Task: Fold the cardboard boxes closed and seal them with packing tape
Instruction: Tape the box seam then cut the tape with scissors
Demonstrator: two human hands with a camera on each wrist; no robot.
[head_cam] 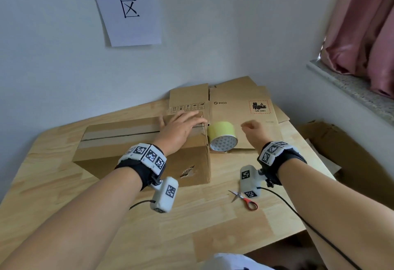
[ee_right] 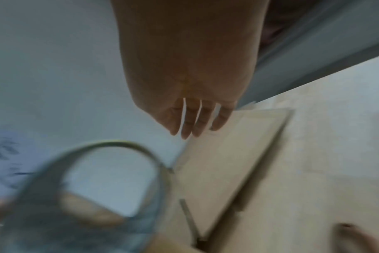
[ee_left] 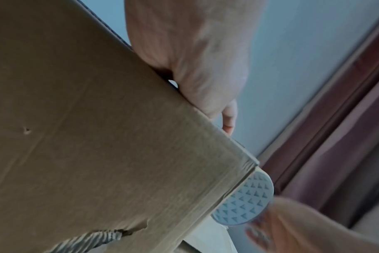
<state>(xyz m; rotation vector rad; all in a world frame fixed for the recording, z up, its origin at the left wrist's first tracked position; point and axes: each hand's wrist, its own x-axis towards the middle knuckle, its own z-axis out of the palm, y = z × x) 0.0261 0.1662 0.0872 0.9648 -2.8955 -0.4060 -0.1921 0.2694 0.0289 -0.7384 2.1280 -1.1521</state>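
Note:
A closed brown cardboard box (head_cam: pixel 110 135) sits on the wooden table (head_cam: pixel 191 227), with a strip of tape along its top seam and a tear in its front face. My left hand (head_cam: pixel 181 129) lies flat on the box's right end, fingers stretched to the far right corner; the left wrist view shows the palm (ee_left: pixel 195 59) on the box (ee_left: pixel 97 137) edge. A yellow-green tape roll (head_cam: pixel 221 133) stands against the box's right side. My right hand (head_cam: pixel 253 129) hovers just right of the roll, fingers relaxed (ee_right: pixel 195 123), holding nothing. The roll (ee_right: pixel 43 171) is blurred there.
Flattened cardboard sheets (head_cam: pixel 241 107) lie under the roll at the table's back right. Red-handled scissors (head_cam: pixel 245 200) rest near the front right. Another open carton (head_cam: pixel 341 152) stands on the floor to the right. A wall closes the back; a window ledge (head_cam: pixel 351 86) runs along the right.

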